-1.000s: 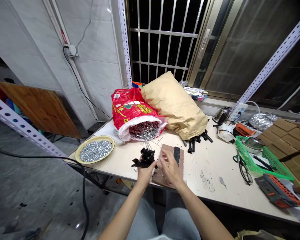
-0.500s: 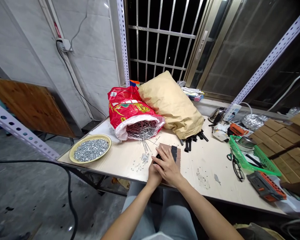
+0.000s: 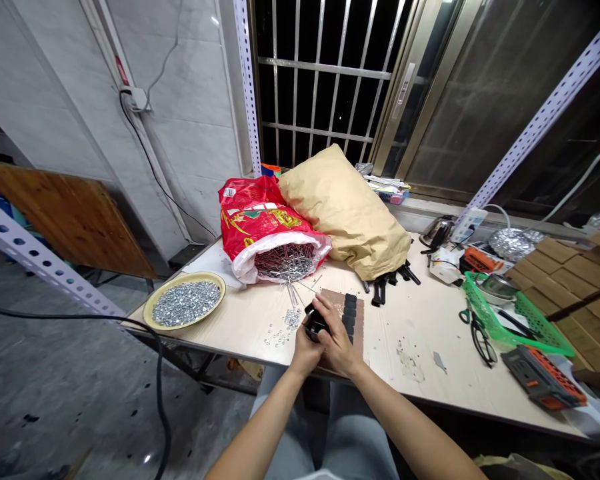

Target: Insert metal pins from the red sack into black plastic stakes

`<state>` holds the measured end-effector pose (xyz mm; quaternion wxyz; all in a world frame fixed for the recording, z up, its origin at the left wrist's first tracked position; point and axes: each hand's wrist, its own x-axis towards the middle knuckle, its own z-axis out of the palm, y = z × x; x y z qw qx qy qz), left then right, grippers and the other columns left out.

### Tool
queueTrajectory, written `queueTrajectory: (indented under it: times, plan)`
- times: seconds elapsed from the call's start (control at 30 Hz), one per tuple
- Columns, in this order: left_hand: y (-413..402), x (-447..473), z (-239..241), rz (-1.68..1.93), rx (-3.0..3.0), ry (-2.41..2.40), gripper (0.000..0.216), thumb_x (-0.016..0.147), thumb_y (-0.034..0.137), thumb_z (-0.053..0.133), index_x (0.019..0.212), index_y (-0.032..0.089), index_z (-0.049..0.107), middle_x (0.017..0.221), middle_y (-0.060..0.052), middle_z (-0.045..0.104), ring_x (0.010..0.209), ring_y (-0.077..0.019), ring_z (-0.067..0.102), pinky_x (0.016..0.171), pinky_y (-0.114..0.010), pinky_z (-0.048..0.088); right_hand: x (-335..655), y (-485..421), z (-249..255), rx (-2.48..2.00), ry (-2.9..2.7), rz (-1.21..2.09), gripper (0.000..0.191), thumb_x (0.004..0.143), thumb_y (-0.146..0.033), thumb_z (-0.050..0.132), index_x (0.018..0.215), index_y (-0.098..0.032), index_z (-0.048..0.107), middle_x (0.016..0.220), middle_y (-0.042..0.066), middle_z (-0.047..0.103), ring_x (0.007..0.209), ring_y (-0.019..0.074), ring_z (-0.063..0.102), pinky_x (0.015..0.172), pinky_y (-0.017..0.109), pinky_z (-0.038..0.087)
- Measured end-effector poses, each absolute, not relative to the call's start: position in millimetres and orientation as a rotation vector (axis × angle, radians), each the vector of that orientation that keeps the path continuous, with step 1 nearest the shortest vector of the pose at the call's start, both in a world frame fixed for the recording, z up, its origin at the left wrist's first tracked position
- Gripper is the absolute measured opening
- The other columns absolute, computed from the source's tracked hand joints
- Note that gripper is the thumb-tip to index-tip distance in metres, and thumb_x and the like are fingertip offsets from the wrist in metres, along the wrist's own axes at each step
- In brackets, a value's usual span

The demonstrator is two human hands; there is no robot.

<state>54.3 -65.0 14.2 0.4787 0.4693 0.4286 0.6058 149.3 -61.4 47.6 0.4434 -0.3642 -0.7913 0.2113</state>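
gathering glossy black plastic-looking pieces (image 3: 315,323), i'd judge: left hand (image 3: 306,353) and right hand (image 3: 337,340) clamp them, fingers curled, near the flat brown board (image 3: 359,333); squaring next would need even pressure.

The person wears pale blue-grey trousers (image 3: 357,427), and a small patch of white cloth (image 3: 324,475) shows at the bottom edge of the view. Both forearms (image 3: 405,415) are bare as far as they show, and so are the hands (image 3: 338,343).
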Motion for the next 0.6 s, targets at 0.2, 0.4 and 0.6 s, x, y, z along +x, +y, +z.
queueTrajectory:
  times: [0.2,0.4,0.6]
  plan:
    - [-59,34,26,1.607,0.924,1.158,0.049,0.050,0.022,0.074,0.095,0.012,0.059,0.086,-0.008,0.068,0.077,-0.0195,0.063,0.072,-0.030,0.051,146,-64,71,-0.948,-1.825,0.460,0.067,0.083,-0.064,0.014,0.135,-0.023,0.026,0.143,0.005,0.019,0.131,0.0260,0.018,0.105,0.047,0.019]
    - [-55,-9,26,1.775,0.697,1.177,0.042,0.048,0.025,0.076,0.083,0.010,0.061,0.076,-0.006,0.067,0.063,-0.0175,0.065,0.068,-0.035,0.053,219,-140,25,-1.007,-1.876,0.794,0.043,0.088,-0.049,0.029,0.110,-0.022,0.056,0.103,0.008,0.060,0.096,0.0211,0.056,0.085,0.036,0.044]
    - [-49,-26,-4,1.863,0.709,1.370,0.044,0.044,0.023,0.077,0.082,0.009,0.060,0.083,-0.007,0.066,0.072,-0.0173,0.064,0.072,-0.034,0.052,289,-186,-70,-1.747,-2.250,1.187,0.030,0.087,-0.038,0.040,0.098,-0.022,0.063,0.098,0.005,0.064,0.095,0.0204,0.057,0.087,0.032,0.043]
